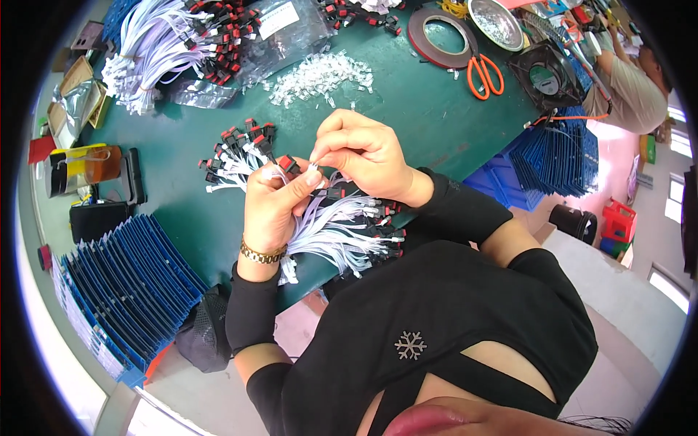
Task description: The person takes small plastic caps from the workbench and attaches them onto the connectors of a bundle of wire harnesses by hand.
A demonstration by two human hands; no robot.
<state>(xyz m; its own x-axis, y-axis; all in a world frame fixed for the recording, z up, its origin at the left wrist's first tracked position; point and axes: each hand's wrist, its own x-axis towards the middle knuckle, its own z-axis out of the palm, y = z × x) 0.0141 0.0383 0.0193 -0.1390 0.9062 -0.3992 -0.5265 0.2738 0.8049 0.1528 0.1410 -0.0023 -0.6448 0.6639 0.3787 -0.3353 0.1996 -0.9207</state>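
Observation:
My left hand [270, 207], with a gold bracelet at the wrist, is closed around a white cable [273, 172]. A small black-and-red connector [289, 164] shows beside its fingers. Just above the left thumb, the fingertips of my right hand [367, 154] are pinched together. They meet the left fingertips at a tiny whitish piece [313, 166]; the fingers partly hide it. Beyond the left hand lies a loose bunch of white cables [231, 166] with black-and-red ends. A thicker bundle of cables [331, 236] lies under and in front of my hands, its dark ends pointing right.
Small white connector housings [320, 78] are heaped on the green table [429, 120]. Behind are a large cable bundle [156, 43], a plastic bag [280, 40], a tape roll [439, 38], orange-handled scissors [485, 76] and a round dish [496, 23]. Blue racks [134, 280] stand at the left edge.

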